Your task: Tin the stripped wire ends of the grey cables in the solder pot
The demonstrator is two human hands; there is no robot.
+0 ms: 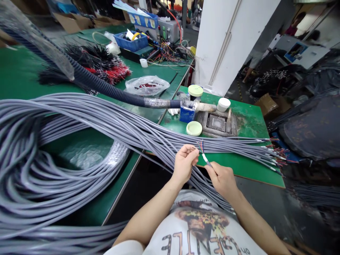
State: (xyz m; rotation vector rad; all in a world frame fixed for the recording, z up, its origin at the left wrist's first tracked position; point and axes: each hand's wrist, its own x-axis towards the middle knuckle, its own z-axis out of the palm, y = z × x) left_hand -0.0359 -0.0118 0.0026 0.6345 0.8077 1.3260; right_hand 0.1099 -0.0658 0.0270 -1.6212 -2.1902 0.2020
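A long bundle of soft grey plastic-sheathed cables (pixel 111 122) sweeps across a green-topped surface (pixel 251 122), its far ends fanned out to the right. One grey cable end (pixel 205 159) rises from the bundle between the two hands, with a white band near the end of the sheath and thin coloured wire tips (pixel 201 146) poking out. The left hand (pixel 184 163) has its fingers (pixel 193 152) pressed together just beside those tips. The right hand (pixel 221 180) pinches the sheath just below the white band between thumb and forefinger. The cable looks light and limp, likely to bend and sag easily, while the fine wires look fragile and prone to splaying. The surest hold seems to be on the sheath, close to the band, rather than on the bare wires.
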